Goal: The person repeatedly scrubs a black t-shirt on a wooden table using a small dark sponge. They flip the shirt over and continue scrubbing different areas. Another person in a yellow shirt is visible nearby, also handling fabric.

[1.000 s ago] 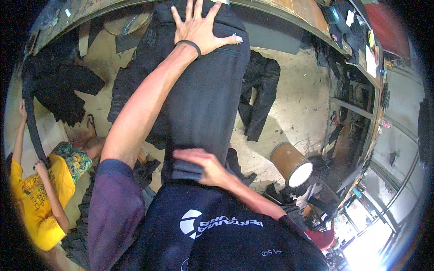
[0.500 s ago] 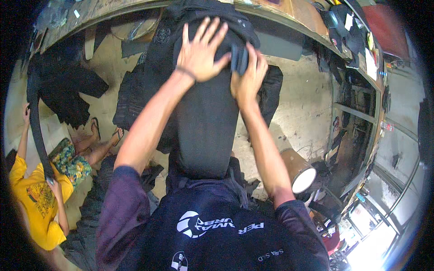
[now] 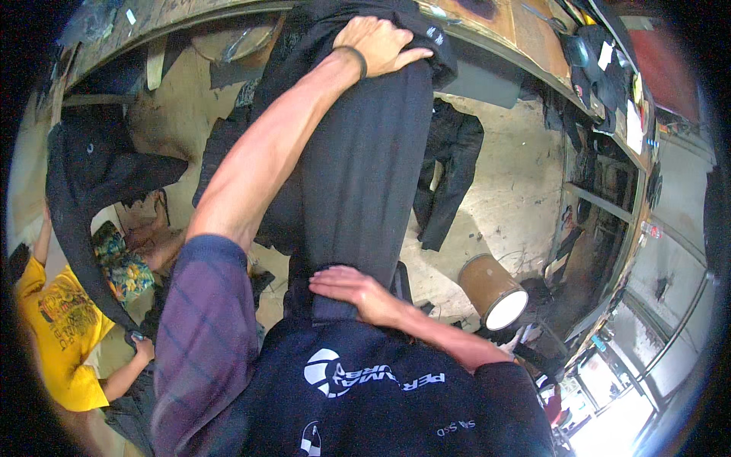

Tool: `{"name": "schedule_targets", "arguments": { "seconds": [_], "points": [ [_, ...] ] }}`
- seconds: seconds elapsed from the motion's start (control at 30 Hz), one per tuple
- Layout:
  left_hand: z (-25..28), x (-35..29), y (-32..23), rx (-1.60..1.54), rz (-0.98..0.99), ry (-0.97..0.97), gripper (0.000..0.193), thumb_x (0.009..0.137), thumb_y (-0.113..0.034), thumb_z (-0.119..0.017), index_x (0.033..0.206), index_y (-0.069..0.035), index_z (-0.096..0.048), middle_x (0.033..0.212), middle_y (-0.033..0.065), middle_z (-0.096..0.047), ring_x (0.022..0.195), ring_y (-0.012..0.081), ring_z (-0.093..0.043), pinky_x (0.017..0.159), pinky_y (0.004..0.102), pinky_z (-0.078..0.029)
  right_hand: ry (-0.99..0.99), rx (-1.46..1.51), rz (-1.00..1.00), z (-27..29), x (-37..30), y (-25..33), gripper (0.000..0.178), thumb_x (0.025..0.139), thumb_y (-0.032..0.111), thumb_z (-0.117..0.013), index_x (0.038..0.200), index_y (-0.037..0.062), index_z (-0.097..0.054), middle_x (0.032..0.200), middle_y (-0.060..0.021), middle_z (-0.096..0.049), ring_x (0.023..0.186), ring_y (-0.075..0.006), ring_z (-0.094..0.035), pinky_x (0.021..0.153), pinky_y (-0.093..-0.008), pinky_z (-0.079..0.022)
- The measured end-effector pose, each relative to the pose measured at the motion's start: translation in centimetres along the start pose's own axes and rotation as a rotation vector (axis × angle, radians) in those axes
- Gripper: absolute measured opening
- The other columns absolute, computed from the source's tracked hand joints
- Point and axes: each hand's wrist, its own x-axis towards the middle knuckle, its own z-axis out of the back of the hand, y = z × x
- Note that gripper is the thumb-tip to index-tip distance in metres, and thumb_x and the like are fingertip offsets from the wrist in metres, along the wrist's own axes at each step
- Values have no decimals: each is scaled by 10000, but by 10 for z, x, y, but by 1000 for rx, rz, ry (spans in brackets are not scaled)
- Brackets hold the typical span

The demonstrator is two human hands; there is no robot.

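Note:
A long black garment (image 3: 358, 167), perhaps trousers, stretches from the far workbench to my body. At its far end my left hand (image 3: 375, 44) has its fingers curled into the cloth, the thumb sticking out to the right. Close to my waist, my right hand (image 3: 354, 291) lies across the near end of the garment, fingers straight and side by side. Below that palm shows a dark bluish patch of cloth (image 3: 333, 309); whether it is a separate piece I cannot tell.
A wooden workbench (image 3: 525, 34) curves across the back. On the right stand a brown drum (image 3: 483, 278) with a white end and a shelf frame (image 3: 598, 202). Black clothes (image 3: 449, 164) hang beyond the garment. At left, a person in a yellow shirt (image 3: 65, 327) holds a dark garment (image 3: 99, 179).
My left hand has gone from spread flat to curled, slightly farther away. My right hand has come from the far end, where it held a small dark-blue piece, to my waist.

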Motion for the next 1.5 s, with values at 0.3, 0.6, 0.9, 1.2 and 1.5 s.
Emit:
{"name": "schedule_targets", "arguments": {
  "seconds": [0.3,0.6,0.9,1.2,1.5],
  "points": [
    [17,26,7,35,106,15,639,1038,-651,-512,972,-106,-838,908,215,-788,862,394,-773,770,536,-595,-173,-102,60,50,53,8,630,731,103,-770,1357,46,-736,1451,-154,-698,1431,-326,-599,1221,-493,-438],
    [21,26,-2,53,165,34,636,1037,-655,-518,964,-108,-834,905,209,-789,868,399,-776,780,526,-600,-237,-250,3,31,19,2,582,747,11,-688,1327,26,-734,1416,-181,-708,1380,-380,-624,1216,-521,-447],
    [23,23,-1,91,201,53,646,1035,-656,-519,964,-93,-828,915,207,-788,858,393,-767,783,514,-588,-219,-169,-25,19,-14,5,606,757,47,-744,1362,70,-735,1449,-143,-701,1412,-328,-611,1249,-510,-407],
    [27,26,0,122,181,46,668,1041,-662,-496,972,-91,-835,946,216,-792,895,397,-770,803,528,-586,-238,-189,-19,26,0,12,537,795,98,-764,1330,59,-737,1421,-157,-712,1389,-343,-624,1214,-518,-438],
    [27,22,4,72,122,47,645,1047,-630,-514,989,-74,-836,931,218,-792,888,397,-774,794,520,-594,-82,-117,54,19,31,16,626,723,129,-735,1344,45,-735,1429,-144,-708,1412,-343,-608,1229,-513,-416]
  ]
}}
